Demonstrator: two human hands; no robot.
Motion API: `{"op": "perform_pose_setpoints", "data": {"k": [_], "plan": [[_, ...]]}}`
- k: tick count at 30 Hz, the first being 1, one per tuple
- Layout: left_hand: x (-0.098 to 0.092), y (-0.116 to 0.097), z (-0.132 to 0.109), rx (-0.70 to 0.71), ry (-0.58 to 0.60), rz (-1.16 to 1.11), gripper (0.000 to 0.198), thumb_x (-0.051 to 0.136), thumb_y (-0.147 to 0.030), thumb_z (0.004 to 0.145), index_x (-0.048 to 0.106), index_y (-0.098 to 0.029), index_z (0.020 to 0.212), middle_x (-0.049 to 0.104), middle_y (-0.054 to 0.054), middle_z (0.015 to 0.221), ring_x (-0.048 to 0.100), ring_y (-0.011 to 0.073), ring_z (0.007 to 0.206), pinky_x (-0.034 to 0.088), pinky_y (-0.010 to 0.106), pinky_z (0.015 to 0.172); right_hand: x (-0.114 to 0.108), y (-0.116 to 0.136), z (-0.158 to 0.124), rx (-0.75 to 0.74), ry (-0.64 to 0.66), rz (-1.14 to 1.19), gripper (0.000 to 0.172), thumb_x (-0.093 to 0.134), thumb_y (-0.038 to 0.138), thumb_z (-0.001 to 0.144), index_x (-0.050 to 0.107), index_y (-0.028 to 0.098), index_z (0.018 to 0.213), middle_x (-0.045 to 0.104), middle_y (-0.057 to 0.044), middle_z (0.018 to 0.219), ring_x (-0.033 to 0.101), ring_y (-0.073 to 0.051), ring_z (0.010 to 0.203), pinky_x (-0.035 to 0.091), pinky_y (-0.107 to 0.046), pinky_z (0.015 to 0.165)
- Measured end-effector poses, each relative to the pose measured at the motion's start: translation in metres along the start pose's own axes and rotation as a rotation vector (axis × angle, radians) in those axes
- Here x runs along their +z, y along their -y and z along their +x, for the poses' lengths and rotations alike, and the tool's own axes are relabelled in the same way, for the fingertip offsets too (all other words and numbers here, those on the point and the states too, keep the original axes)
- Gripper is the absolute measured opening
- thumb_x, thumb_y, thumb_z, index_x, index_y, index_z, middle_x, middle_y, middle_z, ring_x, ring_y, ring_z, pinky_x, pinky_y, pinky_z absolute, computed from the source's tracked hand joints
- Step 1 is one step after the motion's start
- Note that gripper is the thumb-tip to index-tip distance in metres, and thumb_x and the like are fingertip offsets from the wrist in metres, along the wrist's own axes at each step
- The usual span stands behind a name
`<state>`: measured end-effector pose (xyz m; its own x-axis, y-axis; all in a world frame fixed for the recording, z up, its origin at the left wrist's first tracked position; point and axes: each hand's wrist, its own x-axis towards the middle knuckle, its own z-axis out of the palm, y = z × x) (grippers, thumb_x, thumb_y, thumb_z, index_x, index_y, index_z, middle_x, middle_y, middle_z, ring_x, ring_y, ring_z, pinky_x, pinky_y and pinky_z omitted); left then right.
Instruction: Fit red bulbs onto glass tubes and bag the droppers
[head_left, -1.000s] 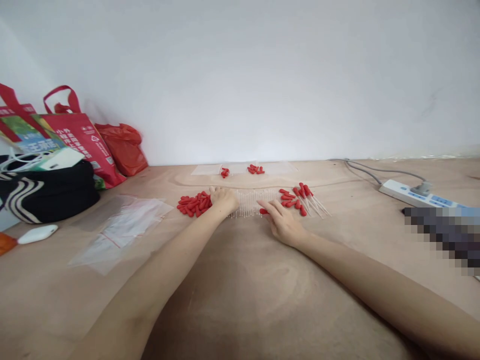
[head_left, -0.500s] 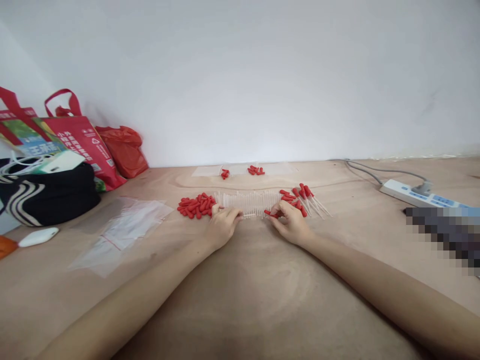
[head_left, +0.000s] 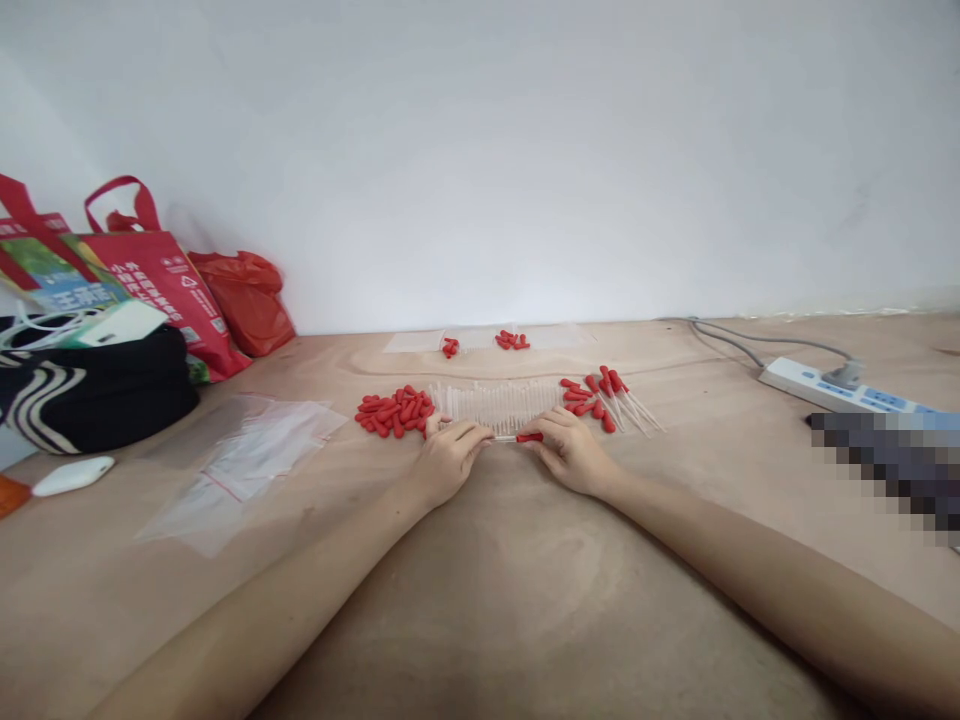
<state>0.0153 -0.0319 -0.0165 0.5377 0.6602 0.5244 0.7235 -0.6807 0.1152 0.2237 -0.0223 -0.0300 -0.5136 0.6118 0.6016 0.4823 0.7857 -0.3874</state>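
My left hand [head_left: 448, 455] pinches one end of a thin clear tube [head_left: 504, 438]. My right hand [head_left: 568, 448] pinches a red rubber cap [head_left: 529, 437] at the tube's other end, so the two parts meet between my fingertips. Just behind them lies a row of clear tubes [head_left: 496, 403]. A heap of loose red caps [head_left: 393, 410] is to the left of the row. Several tubes with red caps on them [head_left: 611, 398] lie to the right, beside a few loose caps.
Clear plastic bags [head_left: 247, 450] lie at the left. Red shopping bags [head_left: 161, 275] and a dark striped bag [head_left: 90, 385] stand at the far left. More red caps [head_left: 511, 340] sit on a clear bag near the wall. A white power strip [head_left: 825, 388] lies at the right.
My left hand came back from the red cap heap and my right hand from the loose caps; both closed in toward the middle, now holding a tube and a cap together.
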Motion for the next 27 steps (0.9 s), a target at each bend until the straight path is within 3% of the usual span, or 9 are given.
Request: {"op": "perform_pose_setpoints", "data": {"k": [11,19,27], "plan": [[0.0040,0.0025,-0.0028,0.082,-0.065,-0.043,0.020,0.038,-0.020,0.088,0.058,-0.019,0.088,0.066,0.001,0.081,0.058,0.0120,0.070,0.024,0.033,0.077,0.0004,0.0029,-0.0006,0.006,0.001,0.144,0.016,0.049,0.021,0.080,0.056,0.017,0.094,0.058,-0.006,0.081,0.053,-0.014,0.072,0.044,-0.025,0.063],[0.0038,0.0012,-0.0031,0.117,-0.042,-0.056,0.022,0.036,-0.019,0.088,0.058,-0.019,0.090,0.066,0.002,0.081,0.057,0.0123,0.068,0.024,0.032,0.073,0.0016,0.0018,-0.0015,-0.112,-0.055,0.110,0.020,0.045,0.022,0.083,0.060,0.019,0.096,0.058,-0.006,0.081,0.053,-0.014,0.074,0.044,-0.027,0.065],[0.0019,-0.0005,-0.0022,0.170,-0.037,-0.005,0.023,0.036,-0.013,0.085,0.058,-0.018,0.088,0.065,0.001,0.076,0.055,0.0121,0.063,0.024,0.031,0.066,0.0012,-0.0010,-0.0028,-0.169,-0.044,-0.074,0.018,0.048,0.026,0.082,0.064,0.017,0.084,0.060,-0.006,0.074,0.047,-0.016,0.070,0.039,-0.031,0.064]]}}
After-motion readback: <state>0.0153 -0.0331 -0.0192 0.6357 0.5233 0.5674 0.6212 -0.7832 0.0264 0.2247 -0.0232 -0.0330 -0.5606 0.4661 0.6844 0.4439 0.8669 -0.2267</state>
